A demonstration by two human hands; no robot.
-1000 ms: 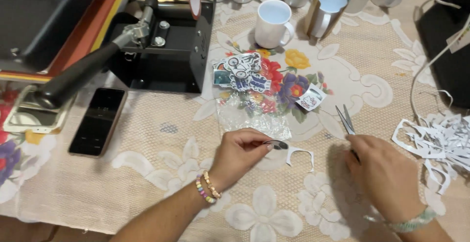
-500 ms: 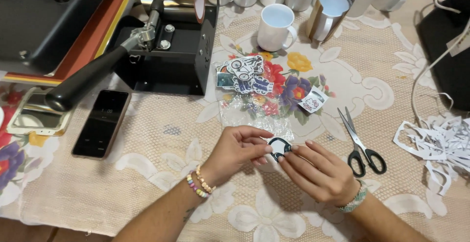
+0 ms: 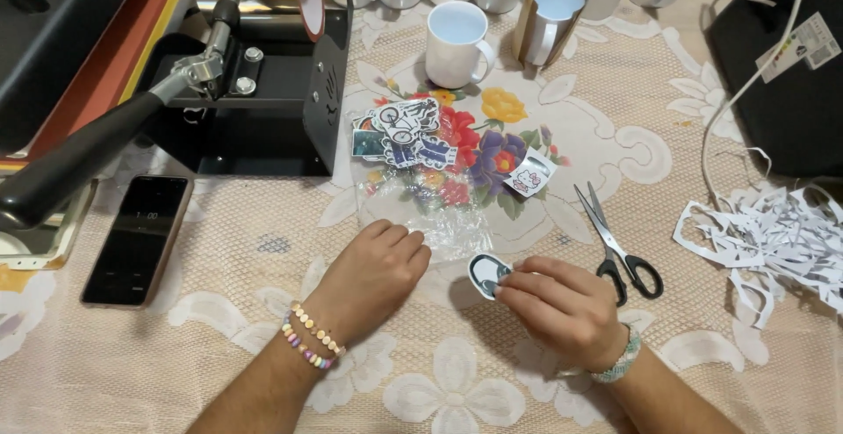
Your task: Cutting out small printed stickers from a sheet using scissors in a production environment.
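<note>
Two hands meet over one small cut-out sticker (image 3: 488,274) near the front edge of the table (image 3: 457,390).

Her right hand (image 3: 566,309) pinches the sticker's edge between curled fingertips, tilting it up off the lace cloth as if to keep it from sliding, while the left hand (image 3: 373,272) rests knuckles-down, loosely curled and holding nothing I can see, on the corner of a clear plastic bag (image 3: 430,210). Black-handled scissors (image 3: 619,241) lie just right of her, blades open, within easy reach; a pile of finished stickers (image 3: 399,131) sits mid-table, and paper trimmings (image 3: 773,236) are pushed toward the right edge.
</note>
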